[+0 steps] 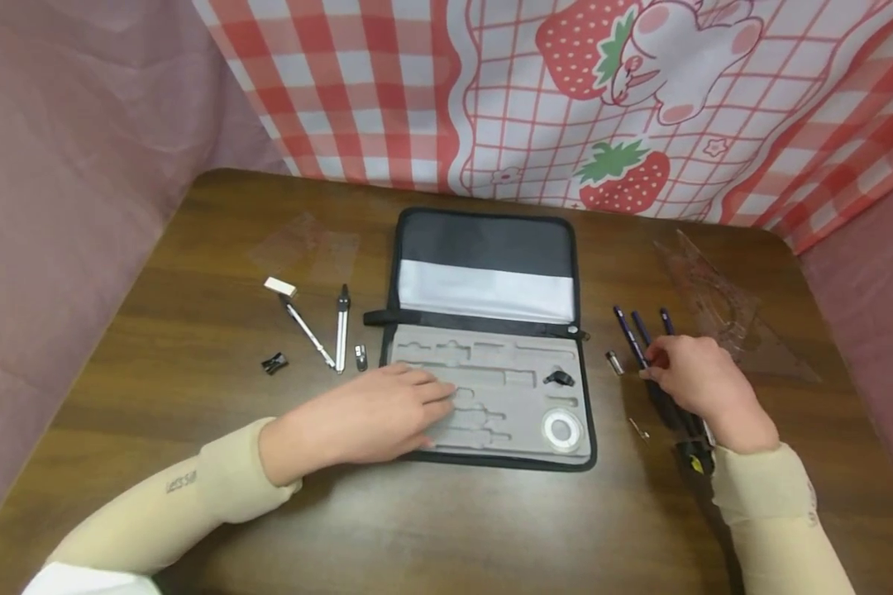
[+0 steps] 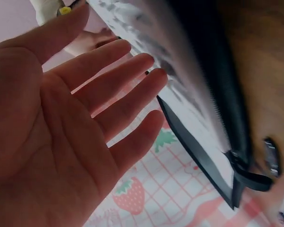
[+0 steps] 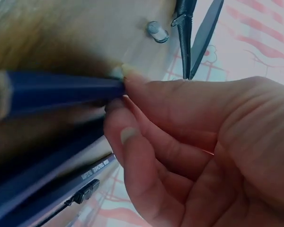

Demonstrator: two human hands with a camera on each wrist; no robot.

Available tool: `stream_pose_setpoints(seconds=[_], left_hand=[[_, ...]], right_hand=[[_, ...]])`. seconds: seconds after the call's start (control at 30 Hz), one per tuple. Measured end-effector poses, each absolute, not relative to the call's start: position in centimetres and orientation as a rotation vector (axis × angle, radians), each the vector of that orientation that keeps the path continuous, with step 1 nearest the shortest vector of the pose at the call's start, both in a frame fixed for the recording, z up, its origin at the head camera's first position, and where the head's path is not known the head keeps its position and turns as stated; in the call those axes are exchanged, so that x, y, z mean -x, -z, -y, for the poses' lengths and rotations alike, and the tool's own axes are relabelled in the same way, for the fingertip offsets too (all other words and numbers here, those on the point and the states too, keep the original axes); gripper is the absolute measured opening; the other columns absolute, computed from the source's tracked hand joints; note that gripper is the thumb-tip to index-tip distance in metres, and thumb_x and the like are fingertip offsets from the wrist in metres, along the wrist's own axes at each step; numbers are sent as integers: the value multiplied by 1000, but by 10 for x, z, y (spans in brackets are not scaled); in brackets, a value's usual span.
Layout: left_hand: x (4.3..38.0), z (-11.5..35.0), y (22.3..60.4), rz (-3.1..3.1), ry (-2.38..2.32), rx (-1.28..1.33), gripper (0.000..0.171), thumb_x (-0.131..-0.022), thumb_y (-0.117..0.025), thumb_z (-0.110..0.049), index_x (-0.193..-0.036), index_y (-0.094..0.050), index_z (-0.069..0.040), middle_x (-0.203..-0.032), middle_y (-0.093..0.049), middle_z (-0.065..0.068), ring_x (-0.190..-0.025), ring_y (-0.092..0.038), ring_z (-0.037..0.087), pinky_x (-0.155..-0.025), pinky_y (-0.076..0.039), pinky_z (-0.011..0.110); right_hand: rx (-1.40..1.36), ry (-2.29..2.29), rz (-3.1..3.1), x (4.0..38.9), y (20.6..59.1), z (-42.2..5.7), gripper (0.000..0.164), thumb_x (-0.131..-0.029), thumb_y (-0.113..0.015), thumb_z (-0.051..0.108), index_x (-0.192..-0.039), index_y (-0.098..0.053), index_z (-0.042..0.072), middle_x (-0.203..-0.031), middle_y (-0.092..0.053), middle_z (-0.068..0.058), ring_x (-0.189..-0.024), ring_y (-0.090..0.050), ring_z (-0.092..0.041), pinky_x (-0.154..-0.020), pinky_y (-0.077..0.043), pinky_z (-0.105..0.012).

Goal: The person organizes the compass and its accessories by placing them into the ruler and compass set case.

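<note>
My right hand (image 1: 703, 380) pinches a dark blue pencil (image 1: 628, 335) between thumb and forefinger, at the right of the table. In the right wrist view the pencil (image 3: 61, 92) points its flat end toward the camera, with other blue pencils (image 3: 52, 146) beside it. My left hand (image 1: 387, 413) lies over the left side of an unfolded black zip case (image 1: 484, 216), its fingers loosely extended and holding nothing. The case's grey moulded tray (image 1: 484, 337) has shaped hollows. A black fitting (image 1: 559, 378) and a white ring-shaped item (image 1: 548, 430) sit in it.
Left of the case lie a compass (image 1: 341, 335), a second slim white instrument (image 1: 308, 330), an eraser (image 1: 279, 287) and small sharpeners (image 1: 274, 363). To the right are a small tube (image 1: 614, 362), a tiny metal piece (image 1: 639, 429) and clear set squares (image 1: 759, 335).
</note>
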State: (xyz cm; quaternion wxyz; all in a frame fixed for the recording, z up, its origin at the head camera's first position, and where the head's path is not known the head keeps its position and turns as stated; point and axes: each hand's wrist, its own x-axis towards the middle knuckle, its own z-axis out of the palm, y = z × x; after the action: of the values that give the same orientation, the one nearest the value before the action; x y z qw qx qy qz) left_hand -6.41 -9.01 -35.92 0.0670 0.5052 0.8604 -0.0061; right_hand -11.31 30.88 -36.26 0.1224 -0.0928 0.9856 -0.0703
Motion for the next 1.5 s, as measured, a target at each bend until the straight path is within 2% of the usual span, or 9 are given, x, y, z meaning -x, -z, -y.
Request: stream_pose_setpoints(seconds=[0.2, 0.33, 0.43, 0.6, 0.7, 1.03, 1.23, 1.37, 1.5], left_hand=[[68, 97, 363, -2606, 15, -1469, 75, -77, -64, -53, -136, -46, -11, -141, -42, 6, -126, -38, 24, -102, -29, 41], [72, 102, 365, -2623, 11, -1446, 80, -72, -69, -54, -136, -45, -11, -138, -45, 5, -123, -41, 24, -101, -31, 40], [75, 107, 366, -2625, -24, -1440, 77, -72, -68, -55, -134, -48, -11, -134, -49, 3, -120, -44, 22, -100, -32, 39], [84, 110, 364, -2633, -179, -1451, 62, -83, -55, -57, -128, -54, -14, -125, -56, -1, -114, -48, 17, -97, -35, 36], [90, 113, 361, -2651, -250, -1443, 58, -87, -50, -56, -126, -56, -14, -122, -57, -1, -113, -49, 15, -97, -35, 35], [103, 132, 361, -2732, -276, -1346, 50, -87, -56, -48, -124, -58, -13, -118, -57, -1, -106, -52, 16, -90, -42, 36], [106, 135, 365, -2783, -288, -1299, 51, -85, -60, -45, -124, -58, -12, -122, -56, 1, -106, -51, 17, -87, -44, 38], [110, 131, 367, -2810, -314, -1330, 47, -86, -61, -41, -124, -57, -13, -123, -55, 1, -104, -51, 15, -85, -45, 36], [111, 124, 370, -2826, -351, -1395, 42, -84, -64, -36, -120, -60, -14, -115, -58, -2, -96, -53, 12, -80, -46, 32]], right_hand=[[233, 237, -2831, 109, 361, -313, 19, -78, -66, 19, -91, -61, 7, -75, -58, 0, -66, -50, -18, -60, -43, -38], [180, 252, -2789, 110, 363, -308, 23, -76, -66, 19, -92, -56, 7, -74, -54, -2, -65, -47, -19, -57, -40, -36], [149, 252, -2757, 110, 365, -304, 28, -75, -67, 21, -94, -53, 7, -74, -52, -4, -65, -47, -20, -56, -38, -36], [87, 248, -2734, 109, 366, -306, 34, -74, -69, 24, -97, -52, 6, -74, -52, -5, -63, -47, -20, -54, -38, -35], [73, 228, -2748, 108, 367, -309, 32, -74, -67, 25, -96, -53, 5, -73, -53, -4, -63, -47, -19, -54, -38, -34], [204, 234, -2800, 110, 363, -310, 21, -77, -67, 18, -91, -55, 8, -74, -52, -3, -65, -47, -20, -57, -39, -36], [426, 324, -2982, 106, 352, -294, 19, -77, -69, 13, -93, -60, 10, -77, -56, -1, -66, -49, -17, -60, -44, -33], [707, 412, -3042, 95, 345, -259, 20, -75, -73, 14, -93, -66, 15, -83, -59, 4, -70, -50, -11, -62, -47, -27], [1034, 444, -2998, 87, 347, -216, 17, -78, -71, 17, -95, -69, 16, -90, -59, 7, -76, -51, -6, -66, -46, -25]])
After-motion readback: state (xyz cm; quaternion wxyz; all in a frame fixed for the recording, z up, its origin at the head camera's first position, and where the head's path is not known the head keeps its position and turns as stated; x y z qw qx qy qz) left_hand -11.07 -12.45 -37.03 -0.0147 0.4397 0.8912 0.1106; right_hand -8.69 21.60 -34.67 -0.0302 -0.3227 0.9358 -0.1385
